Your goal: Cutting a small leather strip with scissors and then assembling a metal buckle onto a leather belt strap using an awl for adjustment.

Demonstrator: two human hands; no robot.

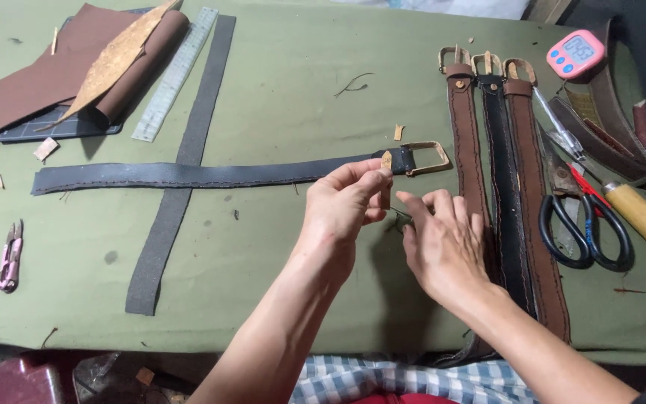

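Far left on the green table, pink snips lie alone near the edge. Up in the corner, brown leather rests on a dark mat, a tan scrap on top, a clear ruler just beside. A grey strip runs down the cloth, crossed by the dark belt that stretches right to its brass buckle.

Now the hands, centre stage. The left hand is pinched shut, thumb and forefinger gripping a small tan leather loop, held upright just below the belt's buckle end and near it. Other fingers curled in. The right hand sits just beside, fingers bent down toward the cloth, tips close to the loop; something small and dark shows at its fingertips, but whether it grips that, I cannot tell.

Right of the hands, three finished belts lie side by side, two brown flanking a black one, buckles at the far end. Beyond them, black scissors, a wooden-handled tool, and a pink timer up at the far corner.
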